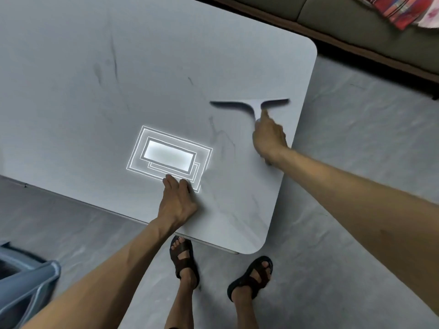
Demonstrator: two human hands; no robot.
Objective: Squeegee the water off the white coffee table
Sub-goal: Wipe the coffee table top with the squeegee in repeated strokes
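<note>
The white coffee table (99, 55) fills the upper left of the view, with faint grey streaks and smears of water (221, 138) on its top. My right hand (269, 138) is shut on the handle of a pale T-shaped squeegee (251, 104), whose blade lies across the table near the right edge, blurred by motion. My left hand (177, 203) rests flat on the table near its front edge, fingers spread, holding nothing. A bright rectangular reflection of a ceiling light (168, 157) shines just beyond the left hand.
A dark sofa (356, 32) with a red patterned cloth (403, 10) runs behind the table at top right. A blue-grey plastic stool or bin (23, 281) stands at the lower left. My sandalled feet (185, 260) stand on the grey floor by the table's near corner.
</note>
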